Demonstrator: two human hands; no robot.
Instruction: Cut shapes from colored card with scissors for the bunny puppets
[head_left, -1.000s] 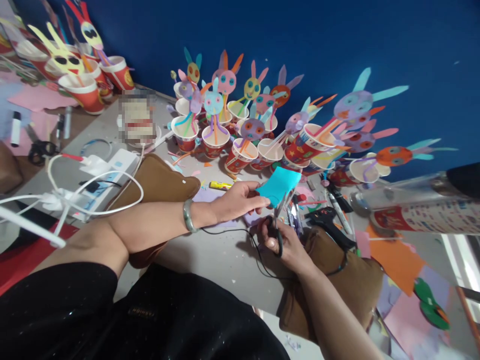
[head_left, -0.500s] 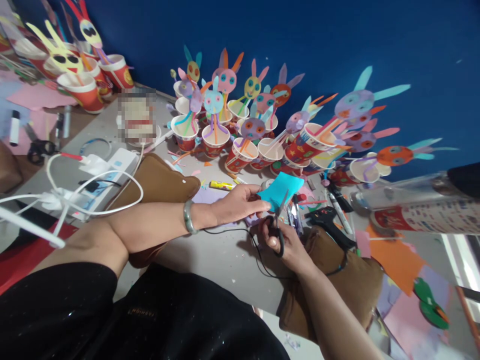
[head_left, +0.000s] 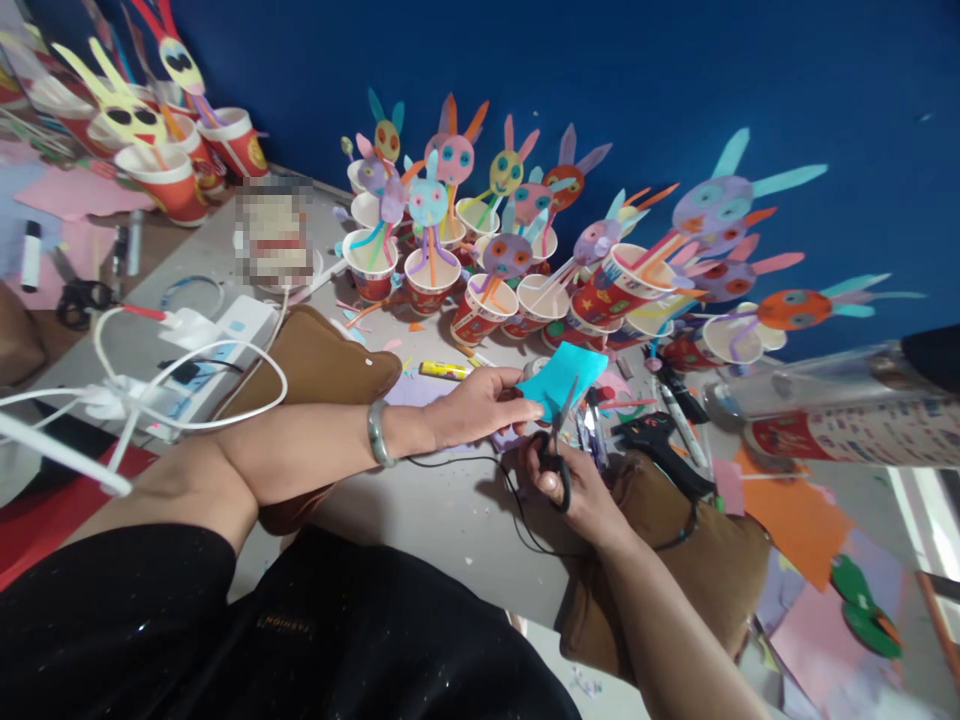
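A piece of bright blue paper is pinched by its left end in my left hand, thumb on top. My right hand grips black-handled scissors, fingers through the loops. The scissors' blades point up and away from me and lie at the lower right edge of the paper. Whether the blades are apart or closed I cannot tell. Behind the paper stand several red paper cups with paper rabbit heads on coloured stems.
A black glue gun and a marker lie right of my hands. Brown cushions rest at both forearms. White cables cross a power strip at left. A clear tube of cups juts in from the right.
Very little differs. My hands, the blue paper and the scissors hold nearly the same place, and the view has shifted slightly.
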